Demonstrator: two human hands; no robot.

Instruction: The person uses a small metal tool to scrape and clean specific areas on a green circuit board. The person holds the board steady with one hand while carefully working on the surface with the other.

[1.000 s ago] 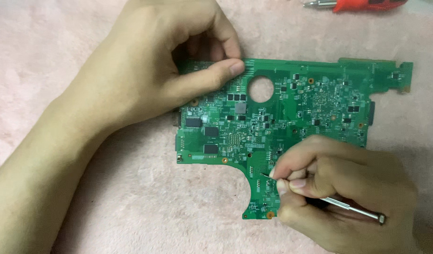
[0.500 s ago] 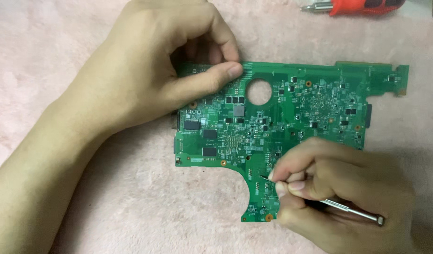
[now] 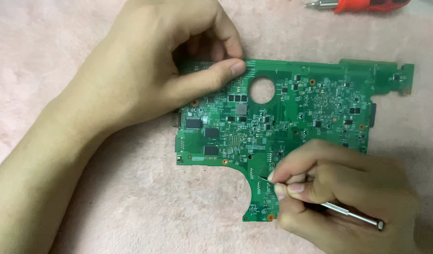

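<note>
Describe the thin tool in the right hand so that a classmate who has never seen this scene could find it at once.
Start at the green circuit board on the pink cloth. At its lower edge the right hand pinches a slim silver metal tool, its dark tip on the board. Unlike the red-handled tool at the top, it is thin and bare metal.

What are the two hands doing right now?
Left hand: fingers curled, pinching the top edge of the green circuit board.
Right hand: closed on a thin metal tool, tip at the board.

A soft pink fuzzy cloth point(image 3: 132, 207) covers the whole surface, evenly lit.
</note>
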